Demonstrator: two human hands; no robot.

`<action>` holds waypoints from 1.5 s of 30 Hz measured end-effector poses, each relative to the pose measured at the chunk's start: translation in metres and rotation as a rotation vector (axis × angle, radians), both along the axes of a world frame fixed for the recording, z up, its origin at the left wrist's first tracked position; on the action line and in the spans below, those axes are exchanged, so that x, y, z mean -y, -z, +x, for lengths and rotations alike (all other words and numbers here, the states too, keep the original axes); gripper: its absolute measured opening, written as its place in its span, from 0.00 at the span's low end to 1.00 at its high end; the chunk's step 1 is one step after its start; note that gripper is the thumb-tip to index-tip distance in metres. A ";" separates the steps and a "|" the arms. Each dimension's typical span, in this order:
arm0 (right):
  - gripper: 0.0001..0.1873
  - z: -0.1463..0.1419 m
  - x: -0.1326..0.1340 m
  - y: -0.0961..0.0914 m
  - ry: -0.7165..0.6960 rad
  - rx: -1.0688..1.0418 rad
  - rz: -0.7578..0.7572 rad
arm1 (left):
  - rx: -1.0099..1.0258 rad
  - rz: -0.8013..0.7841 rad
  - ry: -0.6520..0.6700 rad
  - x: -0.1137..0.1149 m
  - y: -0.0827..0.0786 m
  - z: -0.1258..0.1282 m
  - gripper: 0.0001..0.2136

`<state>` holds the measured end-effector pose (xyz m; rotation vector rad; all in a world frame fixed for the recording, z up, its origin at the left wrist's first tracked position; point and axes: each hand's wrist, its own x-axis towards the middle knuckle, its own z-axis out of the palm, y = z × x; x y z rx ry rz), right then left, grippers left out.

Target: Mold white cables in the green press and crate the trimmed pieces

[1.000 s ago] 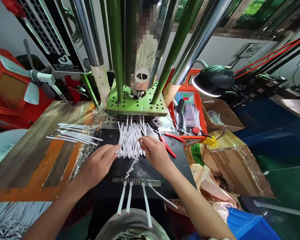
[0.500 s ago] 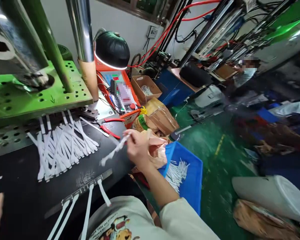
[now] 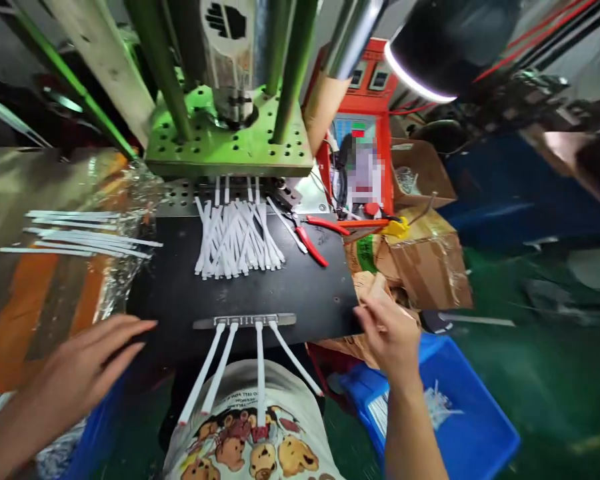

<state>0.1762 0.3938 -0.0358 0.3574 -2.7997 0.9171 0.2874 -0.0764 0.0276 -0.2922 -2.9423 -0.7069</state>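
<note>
My left hand (image 3: 100, 353) hovers over the table's left side, fingers stretched out and holding nothing. At the table's right edge, beside a crumpled paper bag (image 3: 363, 283), my right hand (image 3: 391, 333) has its fingers curled in, with nothing visible in them. Between the hands lies a slotted metal bar (image 3: 285, 319) at the black table's (image 3: 175, 287) front edge. Several white flat strips (image 3: 261, 373), resembling flat cables, run from it toward my shirt. A pile of similar strips (image 3: 237, 240) lies farther back, with red-handled pliers (image 3: 313, 247) to its right.
A green press plate (image 3: 230, 150) stands over the table's back, with strip ends under it. More strips (image 3: 80, 233) rest on a taped carton at left. A blue bin (image 3: 480, 427) holds white pieces at lower right. A lamp (image 3: 450, 47) and red control box (image 3: 353, 120) stand behind.
The view has swung left. My right hand no longer shows the white, limp piece it held and is now farther right of the bar. My left hand has come fully into view.
</note>
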 end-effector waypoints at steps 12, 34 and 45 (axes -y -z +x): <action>0.10 -0.007 0.137 -0.037 -0.518 -0.042 -0.519 | -0.189 0.578 0.149 -0.108 0.018 -0.058 0.09; 0.08 -0.120 0.374 -0.059 -0.935 -0.003 0.407 | -0.260 -0.145 -0.024 0.056 0.013 -0.106 0.12; 0.11 -0.055 0.209 -0.059 -0.875 0.076 0.254 | -0.440 0.868 -0.351 -0.027 -0.004 -0.068 0.09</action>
